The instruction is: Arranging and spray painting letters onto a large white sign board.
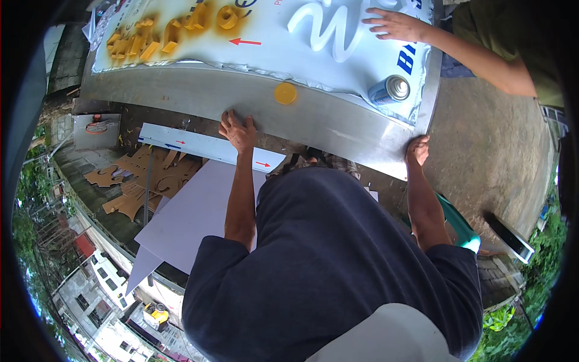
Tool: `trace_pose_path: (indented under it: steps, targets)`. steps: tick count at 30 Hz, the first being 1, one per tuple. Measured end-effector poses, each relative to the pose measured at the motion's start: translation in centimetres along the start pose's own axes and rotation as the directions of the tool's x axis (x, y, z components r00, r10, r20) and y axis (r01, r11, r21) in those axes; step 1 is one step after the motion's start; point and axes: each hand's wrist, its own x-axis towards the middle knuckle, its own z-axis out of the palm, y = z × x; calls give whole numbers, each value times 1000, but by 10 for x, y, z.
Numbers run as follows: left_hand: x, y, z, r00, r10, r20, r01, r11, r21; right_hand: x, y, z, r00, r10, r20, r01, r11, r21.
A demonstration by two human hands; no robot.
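Note:
My left hand [238, 133] rests on the near edge of a bare metal table [199, 90], fingers apart on its top and nothing held in them. At the table's right corner my right hand [418, 149] has its fingers curled round the edge. A yellow round cap [285, 93] lies on the metal between my hands, farther in. Beyond it, a spray can [392, 89] sits on a white printed sheet [271, 66]. Yellow-painted cut letters [193, 24] stand on that sheet at the left, and large white script lettering [329, 30] lies farther right.
Another person's hand [395, 25] reaches in from the right over the white lettering. Below the table at left are cut cardboard scraps [129, 181], a pale panel [193, 217] and a long white strip [205, 145]. A green object [458, 223] stands beside my right arm.

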Motion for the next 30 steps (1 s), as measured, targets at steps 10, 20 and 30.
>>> trace_pose_path:
  steps: [10,20,30]
  targets:
    - [0,-1,-2,999,38,19,-38,998,51,-5,-2,-10,981,-153,-115,173,966,190]
    - [4,-3,1,996,12,91,-19,997,78,-136,-113,-95,398,-893,-208,861,286,419]
    - [11,1,-22,998,16,56,-20,996,86,-127,-157,-75,647,-746,-156,617,392,682]
